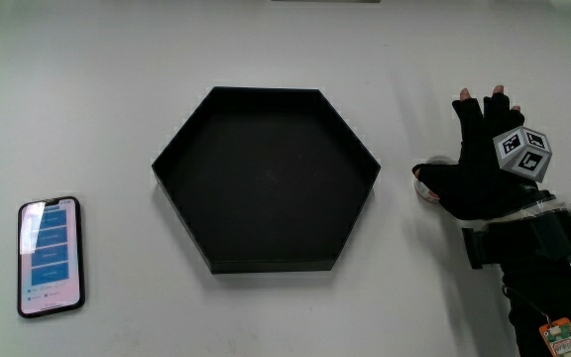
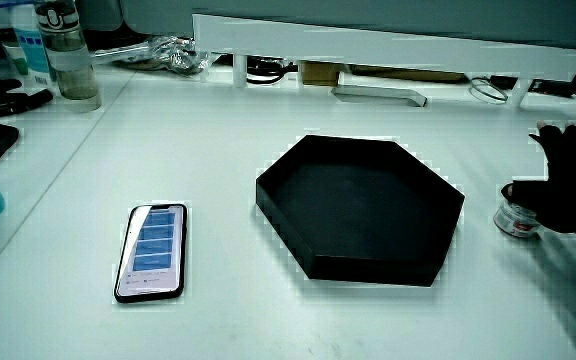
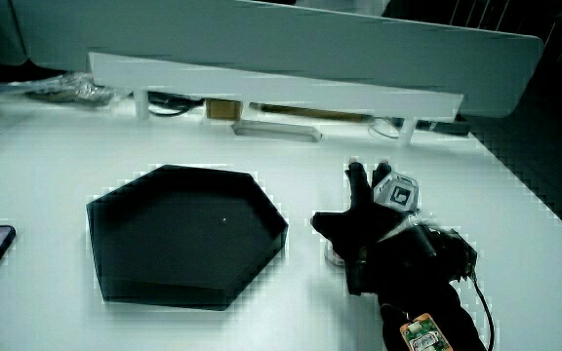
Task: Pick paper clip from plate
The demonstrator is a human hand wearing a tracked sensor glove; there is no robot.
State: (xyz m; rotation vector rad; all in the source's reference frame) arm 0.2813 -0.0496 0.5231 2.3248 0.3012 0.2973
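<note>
A black hexagonal plate [image 1: 266,92] lies in the middle of the table, also seen in both side views [image 2: 368,270] [image 3: 164,292]. Its dark floor shows no clear paper clip; in a side view only a tiny pale speck [image 3: 224,219] sits on it. The gloved hand [image 1: 484,169] rests on the table beside the plate, fingers spread and extended away from the person. Its thumb lies over a small round pale object [image 1: 426,188] between hand and plate, seen in both side views [image 2: 513,222] [image 3: 333,257]. The patterned cube [image 1: 523,151] sits on the hand's back.
A phone [image 1: 50,256] with a lit screen lies face up near the table's edge, with the plate between it and the hand. A low white partition [image 2: 388,45] crosses the table farther from the person. A bottle [image 2: 71,55] stands near the partition's end.
</note>
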